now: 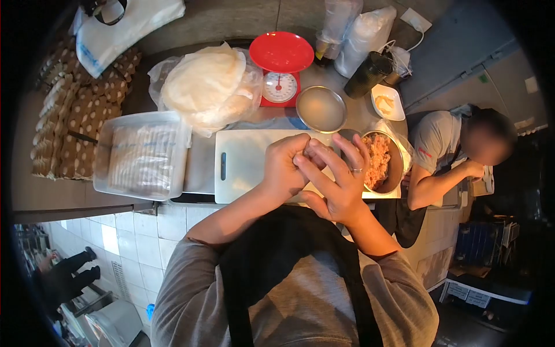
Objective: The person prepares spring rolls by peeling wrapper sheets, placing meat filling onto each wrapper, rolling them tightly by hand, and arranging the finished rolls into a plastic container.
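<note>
My left hand (288, 166) is closed, its fingers curled in against the fingertips of my right hand. Whatever it may pinch is hidden. My right hand (341, 184) has a ring on one finger; its fingers are spread apart and its thumb sticks out. Both hands are raised over a white cutting board (245, 165) with a dark handle slot. Just right of them stands a metal bowl (396, 168) of orange-pink minced filling (377, 159). Beyond the board is a metal bowl of cloudy liquid (321, 109).
Round, thin pale wrappers (202, 81) lie on plastic behind the board, beside a red scale (281, 58). A plastic tub (141, 156) holds packed rows at left, near egg trays (87, 121). A white dish (388, 103) stands right. A co-worker (439, 144) leans close by.
</note>
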`<move>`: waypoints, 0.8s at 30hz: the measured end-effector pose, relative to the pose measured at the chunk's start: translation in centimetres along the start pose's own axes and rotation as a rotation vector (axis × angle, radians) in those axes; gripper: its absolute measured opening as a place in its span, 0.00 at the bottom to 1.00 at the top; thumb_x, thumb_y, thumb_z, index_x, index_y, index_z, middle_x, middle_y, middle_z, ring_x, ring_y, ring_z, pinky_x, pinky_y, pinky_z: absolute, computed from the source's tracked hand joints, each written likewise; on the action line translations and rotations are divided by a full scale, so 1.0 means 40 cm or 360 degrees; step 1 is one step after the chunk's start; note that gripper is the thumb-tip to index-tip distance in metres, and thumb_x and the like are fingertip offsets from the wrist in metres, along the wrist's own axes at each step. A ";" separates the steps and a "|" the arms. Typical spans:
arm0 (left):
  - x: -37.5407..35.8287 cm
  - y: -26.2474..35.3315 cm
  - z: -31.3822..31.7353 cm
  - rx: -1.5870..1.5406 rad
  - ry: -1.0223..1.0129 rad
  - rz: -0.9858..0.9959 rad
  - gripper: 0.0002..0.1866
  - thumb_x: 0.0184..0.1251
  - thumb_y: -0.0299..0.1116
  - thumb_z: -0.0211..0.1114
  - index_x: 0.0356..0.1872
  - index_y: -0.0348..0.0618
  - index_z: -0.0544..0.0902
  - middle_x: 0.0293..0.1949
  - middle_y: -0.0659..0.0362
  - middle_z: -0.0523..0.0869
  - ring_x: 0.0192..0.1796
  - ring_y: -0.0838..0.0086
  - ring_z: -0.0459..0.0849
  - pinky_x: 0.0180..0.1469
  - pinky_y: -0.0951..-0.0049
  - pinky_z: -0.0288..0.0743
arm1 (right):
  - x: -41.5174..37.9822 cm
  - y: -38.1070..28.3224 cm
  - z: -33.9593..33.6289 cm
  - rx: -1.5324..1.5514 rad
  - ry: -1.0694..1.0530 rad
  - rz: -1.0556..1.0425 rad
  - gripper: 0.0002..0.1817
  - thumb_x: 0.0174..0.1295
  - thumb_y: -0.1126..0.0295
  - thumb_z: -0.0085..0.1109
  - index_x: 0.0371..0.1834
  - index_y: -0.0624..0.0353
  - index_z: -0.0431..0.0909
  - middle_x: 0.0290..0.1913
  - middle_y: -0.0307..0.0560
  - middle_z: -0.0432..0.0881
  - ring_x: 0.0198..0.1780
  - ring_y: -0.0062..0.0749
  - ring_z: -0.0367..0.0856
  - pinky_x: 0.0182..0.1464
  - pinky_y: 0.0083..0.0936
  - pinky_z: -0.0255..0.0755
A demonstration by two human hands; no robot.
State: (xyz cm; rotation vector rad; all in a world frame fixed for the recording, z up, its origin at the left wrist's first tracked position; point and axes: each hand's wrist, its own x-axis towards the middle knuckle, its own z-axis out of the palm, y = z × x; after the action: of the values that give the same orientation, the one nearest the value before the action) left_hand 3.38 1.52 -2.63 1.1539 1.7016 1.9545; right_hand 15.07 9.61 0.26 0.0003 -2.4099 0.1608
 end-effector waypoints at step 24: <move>-0.184 -0.348 -0.186 0.0126 0.1004 -0.0867 0.21 0.62 0.31 0.68 0.55 0.37 0.76 0.45 0.58 0.82 0.44 0.72 0.81 0.53 0.73 0.73 | -0.253 0.189 0.252 0.0181 -0.0911 0.0481 0.32 0.44 0.69 0.69 0.57 0.55 0.73 0.53 0.47 0.77 0.55 0.46 0.74 0.57 0.43 0.63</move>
State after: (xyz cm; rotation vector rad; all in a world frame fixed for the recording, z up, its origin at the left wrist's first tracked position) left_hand -1.18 -5.12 -18.09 0.0226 2.1039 1.9924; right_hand 15.61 15.50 -14.76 -0.3045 -2.9556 0.4942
